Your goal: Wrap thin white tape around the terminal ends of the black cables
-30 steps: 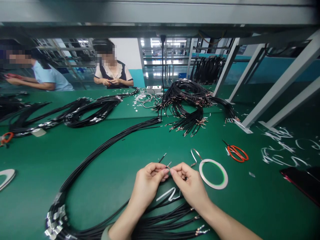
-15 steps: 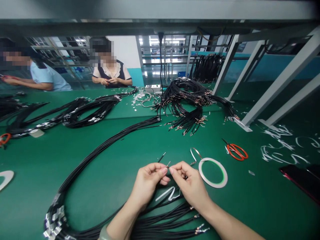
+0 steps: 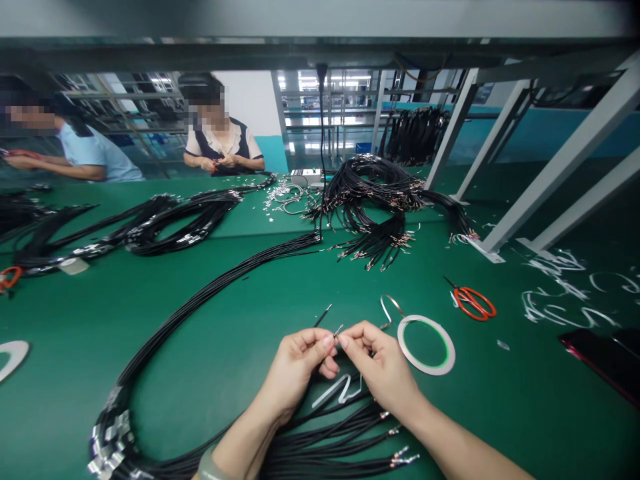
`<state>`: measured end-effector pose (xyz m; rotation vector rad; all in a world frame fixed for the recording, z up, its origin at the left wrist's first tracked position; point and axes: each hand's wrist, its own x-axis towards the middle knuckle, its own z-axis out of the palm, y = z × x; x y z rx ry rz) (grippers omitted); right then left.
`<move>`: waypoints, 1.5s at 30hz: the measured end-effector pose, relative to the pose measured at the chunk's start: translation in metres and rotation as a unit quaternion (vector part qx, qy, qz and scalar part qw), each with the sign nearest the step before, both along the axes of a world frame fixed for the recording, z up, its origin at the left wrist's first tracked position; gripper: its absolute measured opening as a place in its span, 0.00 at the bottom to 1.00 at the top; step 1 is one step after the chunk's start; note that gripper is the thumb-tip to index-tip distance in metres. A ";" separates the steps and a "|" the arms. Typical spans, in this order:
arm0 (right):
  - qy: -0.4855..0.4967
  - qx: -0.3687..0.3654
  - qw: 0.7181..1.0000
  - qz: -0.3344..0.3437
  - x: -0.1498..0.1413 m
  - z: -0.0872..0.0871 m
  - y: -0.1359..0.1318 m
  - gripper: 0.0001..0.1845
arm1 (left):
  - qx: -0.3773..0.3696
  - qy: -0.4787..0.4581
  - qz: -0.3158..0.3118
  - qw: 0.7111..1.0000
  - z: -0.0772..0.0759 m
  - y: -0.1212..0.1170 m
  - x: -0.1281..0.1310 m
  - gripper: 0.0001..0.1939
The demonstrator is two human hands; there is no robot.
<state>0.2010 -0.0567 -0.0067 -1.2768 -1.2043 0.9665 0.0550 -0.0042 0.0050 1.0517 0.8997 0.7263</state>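
My left hand (image 3: 295,373) and my right hand (image 3: 380,360) meet low in the middle of the green mat, fingertips nearly touching. A thin black wire (image 3: 323,316) rises from my left fingers, and a small metal terminal (image 3: 339,329) pokes up between both hands. My right fingertips pinch near that terminal, though the exact grip is partly hidden. Under my wrists lies a bundle of black wires with metal ends (image 3: 340,443). A bent white strip (image 3: 340,390) sits just below the hands. To the right stands a ring of tape (image 3: 426,345) with a loose metallic strip (image 3: 391,307).
A long loop of black cable (image 3: 200,313) curves left of my hands. Orange-handled scissors (image 3: 473,303) and a dark phone (image 3: 605,360) lie right. Further wire bundles (image 3: 370,207) and white scraps (image 3: 555,300) cover the mat. Two co-workers sit across the bench beyond a steel frame (image 3: 565,160).
My hands have drawn slightly closer and risen a little in view, with the wire and terminal still between them. The whole scene has shifted slightly with my head.
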 end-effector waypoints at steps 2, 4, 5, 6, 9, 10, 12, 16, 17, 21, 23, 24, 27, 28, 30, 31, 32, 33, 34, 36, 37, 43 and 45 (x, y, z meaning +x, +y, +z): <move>0.020 -0.002 1.000 0.009 0.000 0.000 0.001 0.12 | -0.004 -0.006 -0.008 1.000 0.000 0.000 -0.001 0.12; 0.039 -0.005 0.999 0.018 0.001 0.000 0.001 0.11 | -0.006 -0.010 -0.016 1.000 0.000 0.000 -0.001 0.12; 0.047 -0.007 0.999 0.022 0.001 0.000 0.002 0.11 | -0.004 -0.011 -0.020 1.000 0.000 0.000 -0.001 0.12; 0.054 -0.009 0.998 0.025 0.001 0.000 0.002 0.11 | -0.001 -0.011 -0.024 1.000 0.000 0.000 -0.001 0.13; 0.068 -0.014 0.997 0.029 0.001 0.000 0.002 0.12 | 0.007 -0.005 -0.026 1.000 -0.001 0.000 -0.001 0.13; 0.071 -0.015 0.997 0.029 0.001 -0.001 0.003 0.12 | 0.008 -0.004 -0.025 1.000 -0.002 0.001 0.000 0.13; 0.072 -0.017 0.997 0.028 0.001 -0.001 0.003 0.12 | 0.008 -0.002 -0.025 1.000 -0.003 0.001 0.000 0.13; 0.076 -0.017 0.996 0.035 0.002 -0.002 0.004 0.13 | -0.012 -0.021 -0.035 0.999 -0.003 0.001 -0.001 0.13; 0.081 -0.015 0.996 0.041 0.002 -0.002 0.005 0.12 | -0.020 -0.027 -0.037 0.999 -0.003 0.001 -0.001 0.14; 0.105 -0.022 0.993 0.054 0.005 -0.003 0.007 0.11 | -0.049 -0.046 -0.037 0.997 -0.003 0.002 -0.001 0.13; 0.110 -0.029 0.992 0.051 0.006 -0.006 0.009 0.10 | -0.057 -0.047 -0.039 0.997 -0.004 0.002 -0.001 0.14; 0.109 -0.030 0.992 0.048 0.007 -0.008 0.010 0.10 | -0.059 -0.045 -0.040 0.996 -0.004 0.002 -0.001 0.14; 0.103 -0.032 0.993 0.040 0.008 -0.014 0.013 0.11 | -0.061 -0.025 -0.044 0.997 -0.006 0.003 -0.002 0.13; 0.101 -0.033 0.994 0.037 0.008 -0.016 0.013 0.11 | -0.060 -0.012 -0.038 0.997 -0.007 0.003 -0.002 0.13; 0.099 -0.038 0.994 0.031 0.008 -0.019 0.014 0.12 | -0.047 0.020 -0.013 0.999 -0.008 0.004 -0.001 0.15; 0.098 -0.040 0.994 0.028 0.007 -0.020 0.014 0.12 | -0.032 0.037 0.002 0.999 -0.009 0.005 -0.001 0.16; 0.097 -0.043 0.994 0.025 0.007 -0.020 0.014 0.13 | -0.014 0.055 0.017 0.998 -0.010 0.005 0.000 0.16; 0.096 -0.045 0.994 0.023 0.006 -0.020 0.013 0.13 | 0.006 0.073 0.029 0.997 -0.011 0.005 0.001 0.15; 0.095 -0.046 0.994 0.021 0.006 -0.020 0.013 0.13 | 0.023 0.092 0.036 0.995 -0.011 0.005 0.001 0.14; 0.094 -0.049 0.994 0.021 0.005 -0.020 0.012 0.13 | 0.052 0.120 0.046 0.990 -0.013 0.005 0.003 0.12; 0.093 -0.049 0.994 0.022 0.005 -0.020 0.012 0.13 | 0.060 0.125 0.048 0.989 -0.014 0.004 0.004 0.12; 0.093 -0.048 0.994 0.033 0.005 -0.017 0.011 0.13 | 0.040 0.085 0.046 0.995 -0.016 0.002 0.004 0.17; 0.093 -0.045 0.994 0.037 0.005 -0.016 0.011 0.13 | 0.026 0.074 0.040 0.996 -0.015 0.001 0.004 0.18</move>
